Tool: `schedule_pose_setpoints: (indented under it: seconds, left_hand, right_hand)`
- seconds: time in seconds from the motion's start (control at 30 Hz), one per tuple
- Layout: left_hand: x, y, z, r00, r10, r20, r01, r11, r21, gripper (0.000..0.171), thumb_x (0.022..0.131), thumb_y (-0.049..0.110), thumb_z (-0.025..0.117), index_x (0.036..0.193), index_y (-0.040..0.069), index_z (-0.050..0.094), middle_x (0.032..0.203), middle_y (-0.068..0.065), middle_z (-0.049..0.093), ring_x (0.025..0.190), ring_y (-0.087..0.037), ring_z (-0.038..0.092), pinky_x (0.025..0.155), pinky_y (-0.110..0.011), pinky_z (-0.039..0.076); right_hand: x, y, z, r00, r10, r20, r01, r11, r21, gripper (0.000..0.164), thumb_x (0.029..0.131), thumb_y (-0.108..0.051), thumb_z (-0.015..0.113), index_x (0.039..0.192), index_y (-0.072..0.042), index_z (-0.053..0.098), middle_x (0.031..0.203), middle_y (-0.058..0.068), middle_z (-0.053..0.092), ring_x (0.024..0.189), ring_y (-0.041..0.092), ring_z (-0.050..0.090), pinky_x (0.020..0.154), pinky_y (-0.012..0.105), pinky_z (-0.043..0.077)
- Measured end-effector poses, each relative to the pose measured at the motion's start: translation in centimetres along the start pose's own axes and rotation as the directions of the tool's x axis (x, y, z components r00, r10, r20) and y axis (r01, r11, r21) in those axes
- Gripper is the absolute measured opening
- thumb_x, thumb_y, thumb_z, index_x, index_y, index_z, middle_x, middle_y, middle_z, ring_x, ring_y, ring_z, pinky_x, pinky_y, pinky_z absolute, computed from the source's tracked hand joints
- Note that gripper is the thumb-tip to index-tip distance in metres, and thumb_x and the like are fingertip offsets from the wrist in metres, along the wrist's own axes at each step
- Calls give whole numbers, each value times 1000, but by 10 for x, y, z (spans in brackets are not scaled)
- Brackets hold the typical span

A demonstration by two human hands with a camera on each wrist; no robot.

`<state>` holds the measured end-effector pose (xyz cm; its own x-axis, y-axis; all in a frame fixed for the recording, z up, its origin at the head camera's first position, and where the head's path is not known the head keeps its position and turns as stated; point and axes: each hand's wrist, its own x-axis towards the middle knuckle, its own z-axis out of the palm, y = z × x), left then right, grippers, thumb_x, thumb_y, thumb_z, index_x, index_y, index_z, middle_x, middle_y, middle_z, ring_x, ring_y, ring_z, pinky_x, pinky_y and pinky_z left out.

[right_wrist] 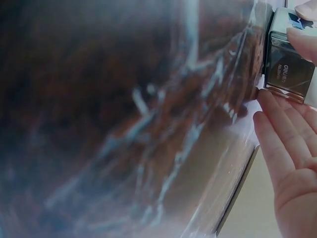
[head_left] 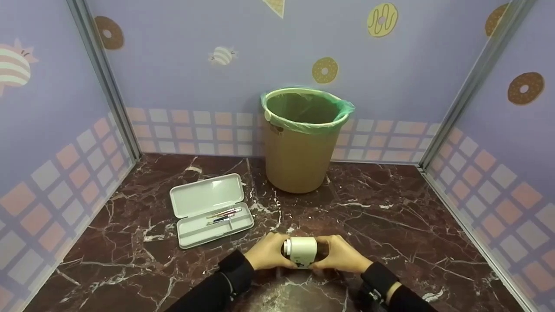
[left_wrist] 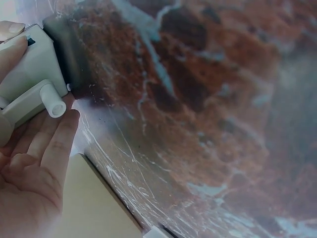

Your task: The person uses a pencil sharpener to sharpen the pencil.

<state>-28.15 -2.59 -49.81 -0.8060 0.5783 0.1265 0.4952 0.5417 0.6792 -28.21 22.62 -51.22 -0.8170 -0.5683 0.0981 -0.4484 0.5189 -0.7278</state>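
A white crank pencil sharpener [head_left: 302, 248] is held between both hands near the front of the marble-patterned surface. My left hand [head_left: 269, 253] holds the end with the white crank handle [left_wrist: 39, 101], thumb on one side and fingers on the other. At the opposite end, my right hand [head_left: 342, 255] pinches the body beside the dark see-through shavings drawer [right_wrist: 290, 64]. Both thumbs lie close to the dark printed patch on the white casing. Parts of the sharpener's ends are covered by the fingers in the head view.
To the left, a white pencil case [head_left: 207, 197] lies with its lid up, several pencils [head_left: 223, 214] inside. A tan bin [head_left: 299, 160] with a green liner bag [head_left: 344, 110] stands at the back. Patterned walls with metal corner posts [head_left: 106, 78] enclose the surface.
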Motion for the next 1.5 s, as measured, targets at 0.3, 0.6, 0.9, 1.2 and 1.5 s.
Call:
schedule_pose_setpoints:
  seconds: [0.3,0.6,0.9,1.2,1.5]
  left_hand:
    - [1,-1,0,1000,21,-7,-21,1000,7,41,66,19,93,98,5,72,88,-8,78,70,-2,62,68,-18,53]
    - [-1,0,0,1000,18,-16,-18,1000,3,39,65,18,93,96,6,72,86,-7,77,68,0,60,67,-17,52]
    - [-1,1,-1,1000,15,-4,-15,1000,3,38,66,17,93,96,5,72,87,-7,77,70,-1,61,67,-18,52]
    - [0,1,-1,1000,15,-7,-15,1000,18,39,66,18,93,96,6,72,86,-7,77,68,-2,60,66,-17,52]
    - [-1,-1,0,1000,12,4,-12,1000,21,41,67,22,93,98,5,72,88,-8,77,69,-3,61,66,-18,52]
  right_hand:
    - [1,-1,0,1000,11,2,-11,999,30,52,74,-20,89,121,-6,71,111,7,79,95,5,74,86,20,59]
    - [1,-1,0,1000,9,4,-9,1000,2,51,74,-23,90,119,-6,71,108,6,79,91,1,72,82,19,59]
    - [0,-2,-1,1000,-20,-13,19,999,-47,50,75,-23,89,118,-6,72,106,6,79,90,3,72,81,21,59]
    - [1,-1,-1,1000,-13,-12,13,1000,-24,50,73,-21,90,119,-8,73,106,4,80,91,2,73,83,20,59]
    - [-2,2,-2,1000,-15,3,15,1000,26,52,74,-20,90,120,-5,71,110,7,79,96,7,75,89,24,60]
